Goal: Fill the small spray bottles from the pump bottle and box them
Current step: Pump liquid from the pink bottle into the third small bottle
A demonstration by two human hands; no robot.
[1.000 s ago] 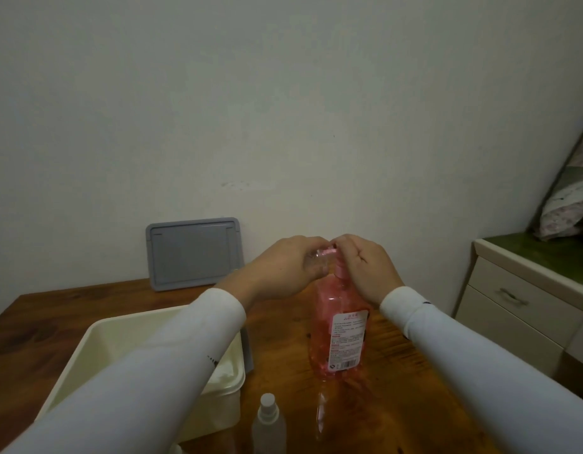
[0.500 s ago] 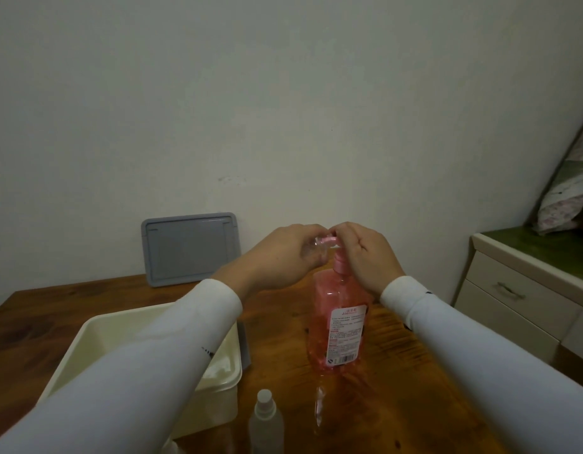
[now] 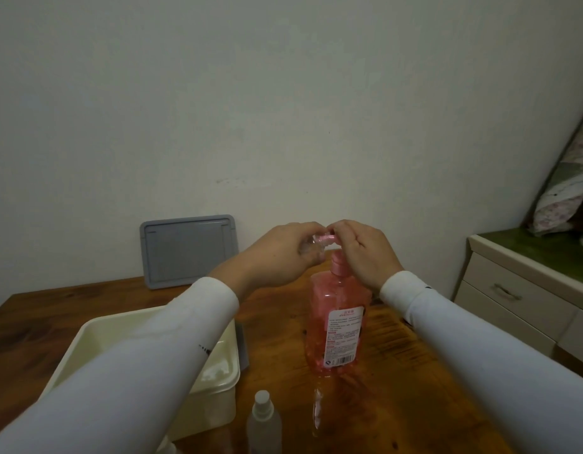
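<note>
Filling is under way: the left hand holds a small clear bottle at the pump bottle spout, the right hand pressing the pump head (fill level unreadable). One capped spray bottle waits on the table beside the cream box; boxing remains.

Both hands, left and right, raised, fingers curled, nearly touching.

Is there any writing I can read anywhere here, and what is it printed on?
Label on the pink pump bottle: red heading, small print and a barcode, all too blurred to read.
Left sleeve: a small dark mark, illegible.
Spray bottle, cream box, grey lid: no text visible.
</note>
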